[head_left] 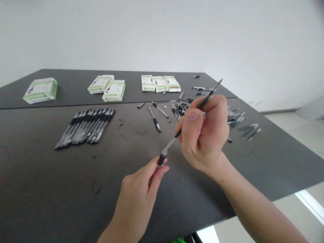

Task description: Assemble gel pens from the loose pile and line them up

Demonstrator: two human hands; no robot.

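In my left hand (141,189) a pen barrel with a black grip (161,158) is pinched between thumb and fingers, its open end pointing up and away. My right hand (205,131) grips a thin ink refill (208,100), dark along the middle, with its pointed tip up to the right. The clear lower end of the refill meets the mouth of the barrel; I cannot tell how far inside it is. Behind my right hand lies a pile of pen parts (181,108), partly hidden by it.
A row of pens (86,126) lies at the left. Green-and-white boxes (42,89) stand along the back of the dark table (63,189). Loose refills (249,130) are scattered at the right, and two single pens (154,118) lie mid-table.
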